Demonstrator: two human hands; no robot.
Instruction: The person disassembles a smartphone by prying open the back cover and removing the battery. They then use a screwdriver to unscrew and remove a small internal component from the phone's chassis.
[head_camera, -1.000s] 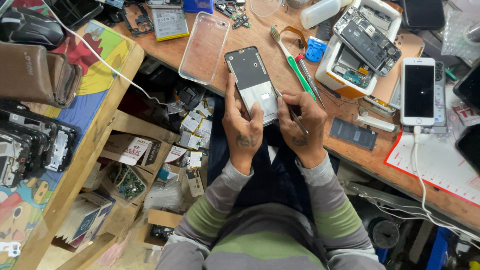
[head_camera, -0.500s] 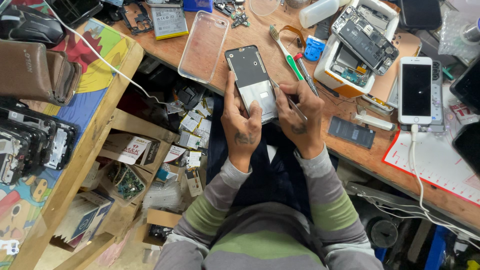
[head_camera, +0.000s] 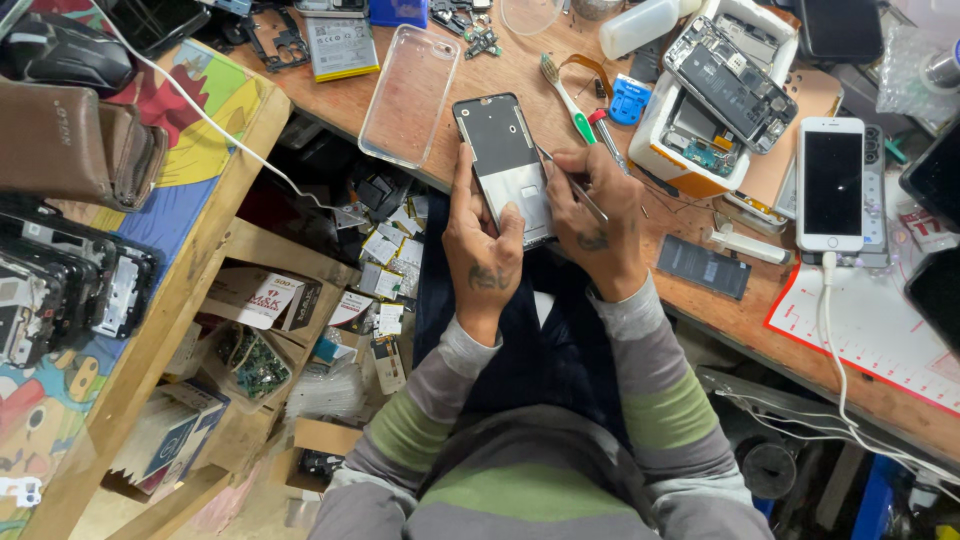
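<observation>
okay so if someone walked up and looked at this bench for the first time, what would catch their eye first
Probably the opened phone frame at the bench edge, held in the left hand while the right hand works a thin metal tool on it. Next, the white phone on charge at right, and the clear phone case lying left of the frame.

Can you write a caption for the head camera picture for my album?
Left hand holds an opened phone frame while right hand works it with thin tweezers.
</observation>
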